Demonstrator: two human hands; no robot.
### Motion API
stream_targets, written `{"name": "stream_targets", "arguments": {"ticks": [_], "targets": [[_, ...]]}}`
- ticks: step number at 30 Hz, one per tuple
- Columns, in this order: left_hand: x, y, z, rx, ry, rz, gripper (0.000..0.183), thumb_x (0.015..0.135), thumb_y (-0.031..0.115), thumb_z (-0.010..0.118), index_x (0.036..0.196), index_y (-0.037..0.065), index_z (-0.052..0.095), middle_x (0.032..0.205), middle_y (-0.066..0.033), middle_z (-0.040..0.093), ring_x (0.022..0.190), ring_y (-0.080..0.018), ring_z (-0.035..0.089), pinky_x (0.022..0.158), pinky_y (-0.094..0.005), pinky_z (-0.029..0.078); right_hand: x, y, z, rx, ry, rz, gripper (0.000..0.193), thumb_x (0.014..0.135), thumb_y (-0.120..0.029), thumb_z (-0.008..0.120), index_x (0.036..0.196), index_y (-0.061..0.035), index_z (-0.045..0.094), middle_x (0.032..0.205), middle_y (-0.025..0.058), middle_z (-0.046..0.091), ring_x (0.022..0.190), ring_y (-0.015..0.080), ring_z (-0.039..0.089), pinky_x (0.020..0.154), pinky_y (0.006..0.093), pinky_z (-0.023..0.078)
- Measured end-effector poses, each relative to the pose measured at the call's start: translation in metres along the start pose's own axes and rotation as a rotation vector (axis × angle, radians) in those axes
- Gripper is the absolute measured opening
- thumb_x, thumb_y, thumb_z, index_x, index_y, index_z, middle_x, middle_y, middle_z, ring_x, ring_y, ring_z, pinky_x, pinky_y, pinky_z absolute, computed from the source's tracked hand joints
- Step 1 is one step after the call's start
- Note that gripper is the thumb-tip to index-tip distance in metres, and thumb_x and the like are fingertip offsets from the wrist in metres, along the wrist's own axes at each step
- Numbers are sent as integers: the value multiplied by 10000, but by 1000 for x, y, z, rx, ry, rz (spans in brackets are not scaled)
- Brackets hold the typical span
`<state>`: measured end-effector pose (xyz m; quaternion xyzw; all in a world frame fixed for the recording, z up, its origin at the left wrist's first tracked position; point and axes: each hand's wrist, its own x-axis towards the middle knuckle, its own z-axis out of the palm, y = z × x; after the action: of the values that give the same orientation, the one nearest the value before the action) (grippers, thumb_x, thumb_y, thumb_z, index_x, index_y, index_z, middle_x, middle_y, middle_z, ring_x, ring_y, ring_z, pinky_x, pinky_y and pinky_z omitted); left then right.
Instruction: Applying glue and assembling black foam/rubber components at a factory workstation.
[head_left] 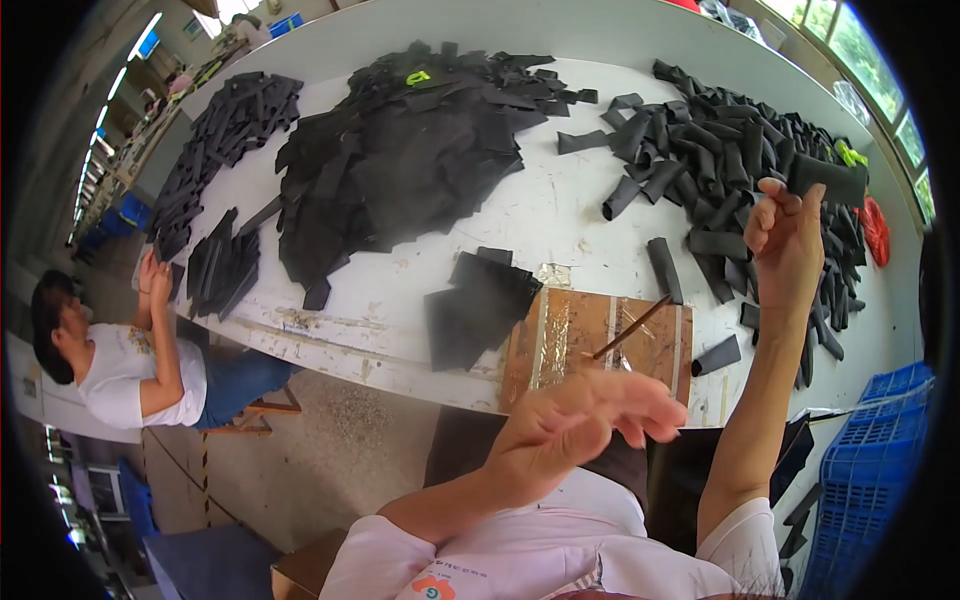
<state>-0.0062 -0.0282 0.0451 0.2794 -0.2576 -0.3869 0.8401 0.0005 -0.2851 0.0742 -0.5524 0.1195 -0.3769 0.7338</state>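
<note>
My right hand is raised over the heap at the right, its fingers closed on a black tube of fabric-like material. Closer to me, my left hand hovers in front of a brown board, fingers stretched and nothing in them. A thin brown rod slants up over that board, just beyond my left hand. Flat black pieces lie stacked at the board's left edge. One loose black tube rests to the right of the board.
A large pile of flat black pieces covers the table's middle. Black tubes heap up at the right, beside a red bag. Blue crates stand at the lower right. Another person sits at the left, handling black pieces.
</note>
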Motion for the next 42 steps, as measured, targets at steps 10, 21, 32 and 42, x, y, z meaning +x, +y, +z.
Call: {"name": "stream_targets", "arguments": {"ticks": [10,21,32,42], "targets": [[-9,70,37,-562,-362,-174,500,851,356,458,1075,-87,516,1045,-229,533,945,-261,536,834,-364,380,-63,145,-49,-723,-69,132,498,887,-409,388,681,21,532,476,0,408,433,72,376,402,223,278],[6,40,16,-478,-445,94,523,871,368,426,933,-129,577,1002,-356,496,900,-441,536,739,-507,425,-78,166,-43,-1363,-253,-169,319,879,-304,416,792,-31,557,728,140,557,702,339,509,685,389,368],[1,29,-10,-590,-421,-64,420,894,257,376,833,-80,620,900,-248,573,861,-326,548,754,-391,423,-81,160,-47,-1300,-223,-160,358,901,-290,381,784,3,551,691,170,540,665,329,505,632,375,386],[-28,67,-79,84,-188,-69,360,836,248,495,918,-93,578,854,-210,589,744,-275,568,689,-331,436,-77,165,-49,-1250,-251,-247,391,911,-303,360,700,-1,490,569,103,441,530,217,402,528,336,323]]}}
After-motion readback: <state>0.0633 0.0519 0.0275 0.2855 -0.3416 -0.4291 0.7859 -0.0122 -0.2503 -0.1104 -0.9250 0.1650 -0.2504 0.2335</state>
